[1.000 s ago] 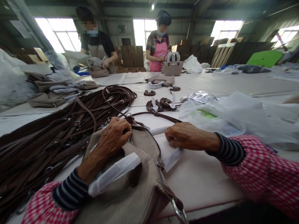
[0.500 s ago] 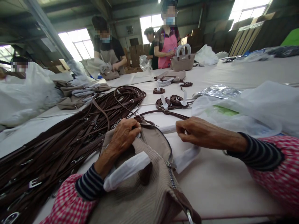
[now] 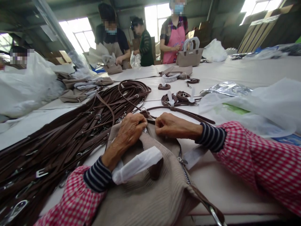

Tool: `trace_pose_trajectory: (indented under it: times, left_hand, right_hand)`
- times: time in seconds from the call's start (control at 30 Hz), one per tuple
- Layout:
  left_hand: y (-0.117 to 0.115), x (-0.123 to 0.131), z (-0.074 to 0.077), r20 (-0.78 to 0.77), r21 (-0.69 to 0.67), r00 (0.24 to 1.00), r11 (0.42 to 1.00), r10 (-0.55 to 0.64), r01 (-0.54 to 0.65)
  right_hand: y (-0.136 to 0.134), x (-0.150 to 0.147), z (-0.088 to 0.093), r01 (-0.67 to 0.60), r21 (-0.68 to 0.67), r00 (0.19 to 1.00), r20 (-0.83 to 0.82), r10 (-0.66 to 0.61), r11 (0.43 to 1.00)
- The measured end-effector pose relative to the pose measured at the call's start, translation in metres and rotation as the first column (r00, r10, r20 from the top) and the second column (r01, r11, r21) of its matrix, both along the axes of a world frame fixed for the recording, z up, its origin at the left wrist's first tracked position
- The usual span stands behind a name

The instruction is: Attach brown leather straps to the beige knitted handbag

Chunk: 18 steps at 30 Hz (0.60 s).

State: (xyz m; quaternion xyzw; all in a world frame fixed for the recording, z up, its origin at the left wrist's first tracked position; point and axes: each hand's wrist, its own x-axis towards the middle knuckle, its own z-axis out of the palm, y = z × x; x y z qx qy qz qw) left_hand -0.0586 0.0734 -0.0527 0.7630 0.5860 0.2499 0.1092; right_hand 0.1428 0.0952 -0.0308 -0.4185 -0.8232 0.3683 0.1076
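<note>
A beige ribbed handbag [image 3: 150, 191] with dark brown trim lies in front of me, its metal zipper [image 3: 184, 169] partly open. Its handle is wrapped in white paper [image 3: 138, 163]. My left hand [image 3: 131, 125] is closed on the bag's far end, beside the zipper line. Close to it, my right hand [image 3: 170, 125] is curled shut over the far part of the opening; its fingertips are hidden, so what they hold cannot be made out. Just beyond both hands, a brown strap [image 3: 190, 112] runs across the table.
A large heap of brown straps [image 3: 77, 135] with metal buckles fills the left side. Coiled straps [image 3: 169, 99] lie ahead. Clear plastic bags [image 3: 270, 106] cover the right. Across the white table [image 3: 249, 73], several people work near a finished handbag [image 3: 189, 56].
My right hand has moved left, from beside the strap to the bag's far end near my left hand. The strap's end now lies free on the table. My left hand keeps its grip.
</note>
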Motion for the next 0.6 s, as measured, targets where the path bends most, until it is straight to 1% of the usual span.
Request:
trace_pose_trajectory:
  times: [0.07,0.13,0.17,0.2,0.27,0.3,0.37,0.43,0.47,0.53,0.6]
  left_hand:
    - [0.002,-0.001,-0.003,-0.019,0.019,1.000,1.000,-0.011,0.011]
    - [0.004,-0.003,-0.005,-0.055,0.030,0.998,0.999,-0.040,0.042]
    - [0.004,-0.004,-0.006,-0.075,0.035,0.995,0.997,-0.059,0.062]
    - [0.005,-0.004,-0.007,-0.093,0.039,0.993,0.996,-0.076,0.080]
    - [0.005,-0.004,-0.008,-0.117,0.040,0.989,0.994,-0.092,0.097]
    - [0.005,-0.004,-0.008,-0.122,0.038,0.989,0.995,-0.088,0.094]
    - [0.005,-0.002,-0.008,-0.129,0.033,0.989,0.996,-0.074,0.079]
    - [0.005,0.001,-0.007,-0.134,0.035,0.989,0.997,-0.064,0.069]
    - [0.005,0.002,-0.006,-0.136,0.032,0.989,0.997,-0.063,0.068]
    - [0.007,0.004,-0.006,-0.134,0.023,0.989,0.998,-0.060,0.064]
    - [0.009,0.002,-0.008,-0.133,0.018,0.990,0.998,-0.055,0.057]
  right_hand:
    - [-0.001,0.007,-0.001,-0.009,-0.077,0.997,-0.072,0.004,0.997]
    - [-0.003,0.019,0.002,-0.038,-0.144,0.982,-0.190,0.010,0.989]
    - [-0.003,0.027,0.004,-0.030,-0.162,0.968,-0.252,-0.011,0.986]
    - [-0.003,0.036,0.008,0.003,-0.167,0.951,-0.304,-0.054,0.986]
    - [-0.001,0.059,0.020,0.138,-0.141,0.911,-0.370,-0.181,0.980]
    - [0.001,0.072,0.026,0.225,-0.113,0.886,-0.389,-0.252,0.968]
    - [0.008,0.098,0.039,0.383,-0.050,0.834,-0.410,-0.369,0.922]
    - [0.021,0.119,0.046,0.480,0.014,0.804,-0.406,-0.434,0.877]
    - [0.028,0.127,0.047,0.507,0.045,0.804,-0.384,-0.454,0.861]
    - [0.047,0.133,0.045,0.513,0.112,0.836,-0.288,-0.466,0.851]
    - [0.066,0.129,0.038,0.455,0.259,0.890,-0.110,-0.442,0.852]
